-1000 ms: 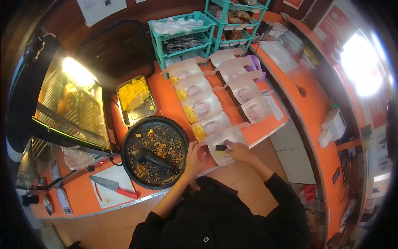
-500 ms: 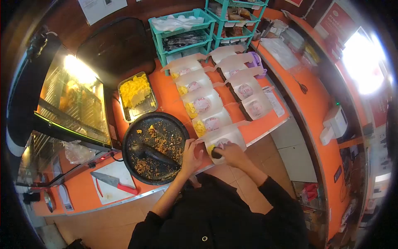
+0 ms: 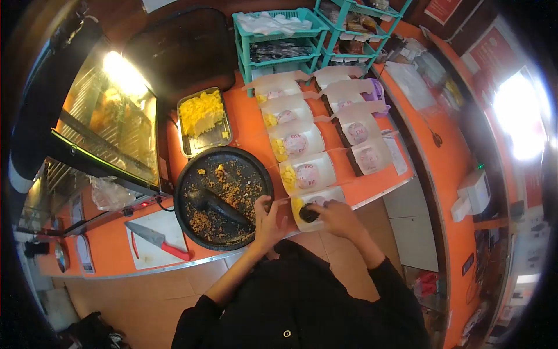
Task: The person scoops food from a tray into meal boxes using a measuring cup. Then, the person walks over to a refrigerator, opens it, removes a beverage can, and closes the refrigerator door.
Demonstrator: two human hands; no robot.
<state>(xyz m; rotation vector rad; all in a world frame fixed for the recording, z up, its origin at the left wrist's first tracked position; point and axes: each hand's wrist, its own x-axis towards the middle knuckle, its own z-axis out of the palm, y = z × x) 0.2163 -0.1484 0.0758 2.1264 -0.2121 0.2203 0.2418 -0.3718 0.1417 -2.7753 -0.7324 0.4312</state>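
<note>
My right hand (image 3: 340,221) reaches into the nearest white paper food box (image 3: 333,198), its fingers closed on a dark round piece of food (image 3: 308,213). Yellow food (image 3: 296,206) lies at that box's left side. My left hand (image 3: 271,224) is held just left of the box, fingers apart and nothing in them. Beside it stands a wide black stone mortar (image 3: 185,224) with brown crumbs and a black pestle (image 3: 224,212). More open boxes (image 3: 325,168) run up the orange counter in two rows, holding round printed paper packets (image 3: 295,145), several with yellow food.
A metal tray (image 3: 186,145) of yellow shredded food is behind the mortar. A knife (image 3: 154,237) with a red handle rests on a white cutting board (image 3: 152,256). A lit glass cabinet (image 3: 104,128) stands left; teal racks (image 3: 279,52) stand at the back.
The view has shifted, so the counter sits a little further right. My left hand's fingers have spread beside the nearest box. My right hand stays at the dark piece inside it.
</note>
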